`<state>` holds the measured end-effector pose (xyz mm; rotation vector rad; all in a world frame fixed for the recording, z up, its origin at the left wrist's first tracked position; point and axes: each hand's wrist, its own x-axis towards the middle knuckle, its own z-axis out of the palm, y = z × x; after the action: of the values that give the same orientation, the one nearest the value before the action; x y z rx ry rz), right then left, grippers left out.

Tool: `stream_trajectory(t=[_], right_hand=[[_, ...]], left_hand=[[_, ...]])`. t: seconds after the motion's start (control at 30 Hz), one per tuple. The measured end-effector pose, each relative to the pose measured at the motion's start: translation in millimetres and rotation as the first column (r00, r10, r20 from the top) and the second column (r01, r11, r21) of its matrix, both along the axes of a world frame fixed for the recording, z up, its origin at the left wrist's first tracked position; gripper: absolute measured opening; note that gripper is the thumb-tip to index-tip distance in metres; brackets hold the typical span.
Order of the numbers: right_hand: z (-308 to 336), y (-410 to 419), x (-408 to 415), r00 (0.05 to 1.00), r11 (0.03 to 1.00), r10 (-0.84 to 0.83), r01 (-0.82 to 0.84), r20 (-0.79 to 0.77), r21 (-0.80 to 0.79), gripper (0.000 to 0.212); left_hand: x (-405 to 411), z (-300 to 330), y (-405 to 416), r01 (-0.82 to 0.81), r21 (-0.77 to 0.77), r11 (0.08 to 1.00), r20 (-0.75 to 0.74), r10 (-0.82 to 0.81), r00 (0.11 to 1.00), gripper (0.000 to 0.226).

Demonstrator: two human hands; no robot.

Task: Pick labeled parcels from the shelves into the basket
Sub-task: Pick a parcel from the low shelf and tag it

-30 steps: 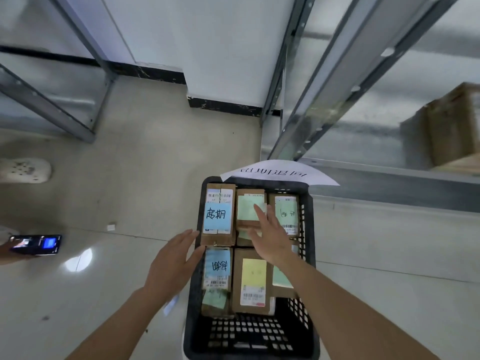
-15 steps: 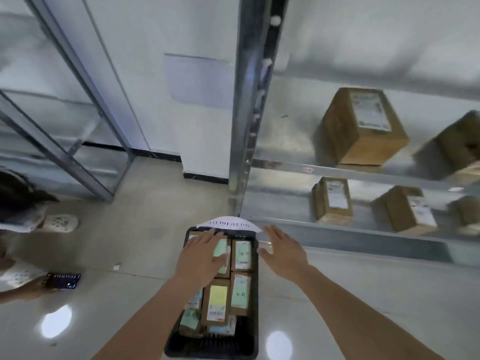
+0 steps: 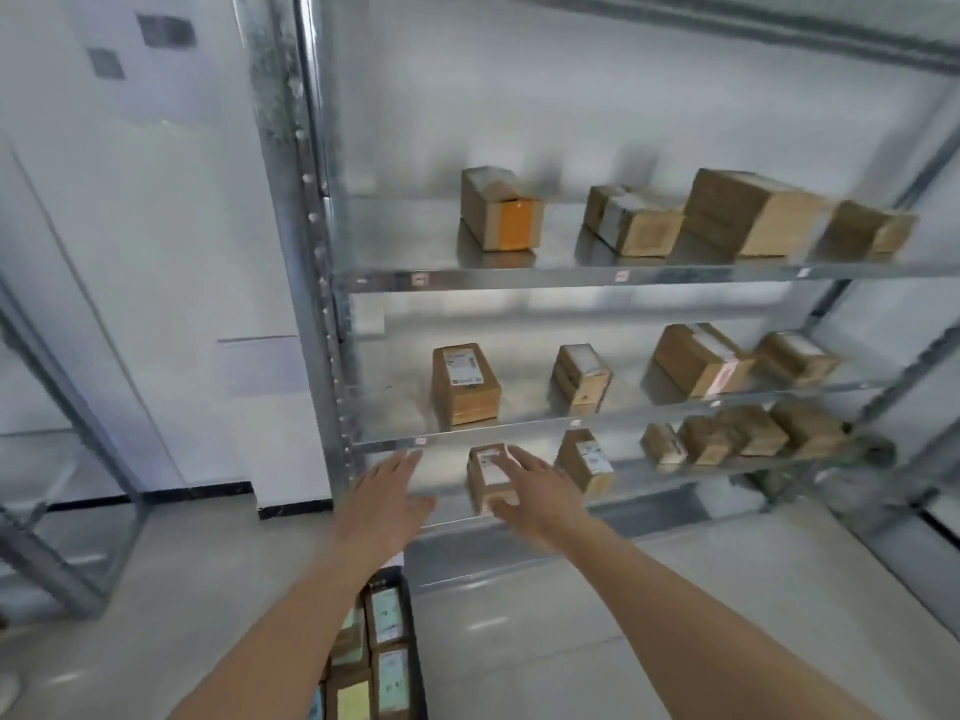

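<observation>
Both my hands reach out toward the lowest shelf (image 3: 649,478) of a metal rack. My left hand (image 3: 387,498) is open with straight fingers, in front of the shelf's left end and holding nothing. My right hand (image 3: 535,491) is open too, its fingers spread in front of a small brown labeled parcel (image 3: 488,472) on that shelf; whether it touches the parcel is unclear. The black basket (image 3: 415,652) sits on the floor below my left forearm, with several labeled parcels (image 3: 387,615) lying in it.
Several more brown parcels stand on the three shelves, among them one with an orange label (image 3: 501,210) on the top shelf and a labeled box (image 3: 465,383) on the middle shelf. The rack's upright post (image 3: 322,304) stands left of my hands. A second rack's frame (image 3: 57,511) is at far left.
My view has swung up from the basket to the shelves. Both hands have left the basket and moved up and forward to the lowest shelf.
</observation>
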<state>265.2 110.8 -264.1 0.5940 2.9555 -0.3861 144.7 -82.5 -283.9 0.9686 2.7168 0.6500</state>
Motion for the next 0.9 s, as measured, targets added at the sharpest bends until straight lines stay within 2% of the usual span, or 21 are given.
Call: stream_trajectory(t=[0.27, 0.47, 0.63, 0.9], right_hand=[[141, 69, 137, 0.986, 0.982, -0.150, 0.157, -0.067, 0.109, 0.065], [220, 150, 232, 0.954, 0.950, -0.245, 0.271, -0.173, 0.154, 0.063], [237, 233, 306, 0.949, 0.939, -0.272, 0.298, -0.159, 0.170, 0.064], [229, 363, 396, 0.949, 0.932, -0.287, 0.308, -0.133, 0.189, 0.063]], left_hand=[[107, 127, 57, 0.157, 0.045, 0.987, -0.088, -0.153, 0.984, 0.062], [176, 203, 141, 0.223, 0.059, 0.973, -0.187, -0.209, 0.960, 0.067], [238, 223, 228, 0.269, 0.087, 0.959, -0.187, -0.249, 0.950, 0.066], [320, 213, 354, 0.289, 0.064, 0.955, -0.175, -0.274, 0.946, 0.069]])
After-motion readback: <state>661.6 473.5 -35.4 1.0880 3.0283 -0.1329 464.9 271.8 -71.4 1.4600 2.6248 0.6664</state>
